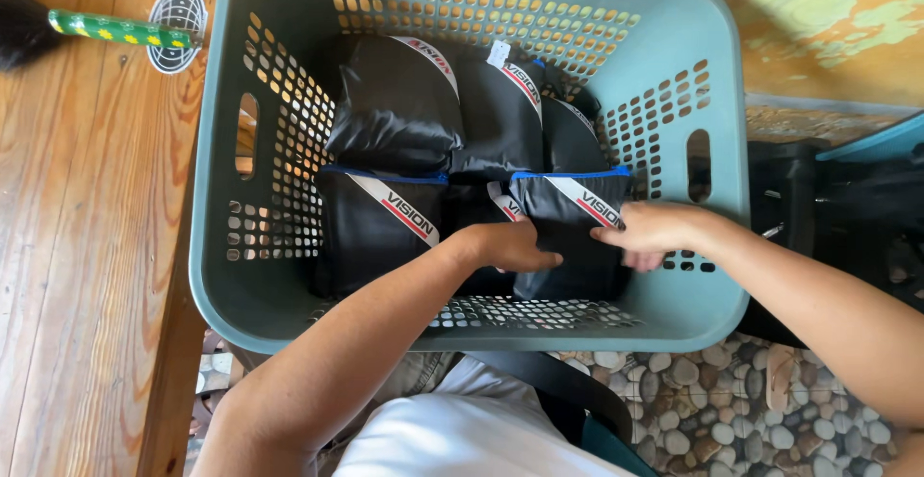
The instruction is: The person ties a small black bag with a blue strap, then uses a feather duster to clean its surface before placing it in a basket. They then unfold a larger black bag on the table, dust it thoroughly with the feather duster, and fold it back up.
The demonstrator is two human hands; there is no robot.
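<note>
Closest to me is the white shirt (pixel 472 438) at the bottom edge, with both forearms reaching out from it into the grey-blue laundry basket (pixel 221 275). My left hand (pixel 510 246) lies on the front-row folded black garment (pixel 568 236) at its left edge, fingers together and pressed flat on it; whether they curl under the fabric I cannot tell. My right hand (pixel 650 232) is on the same bundle's right side, fingers (pixel 608 236) closed over its upper edge beside the white-and-red stripe. That bundle stands in the front right of the basket, with another folded black garment (pixel 380 232) beside it on the left and a thinner one between them. Three more folded bundles (pixel 462 111) fill the back row.

As I judge it, the packing is well along: the basket floor is almost covered, and this front bundle looks like the last gap being settled. More dark fabric (pixel 847 207) lies outside, right of the basket.
</note>
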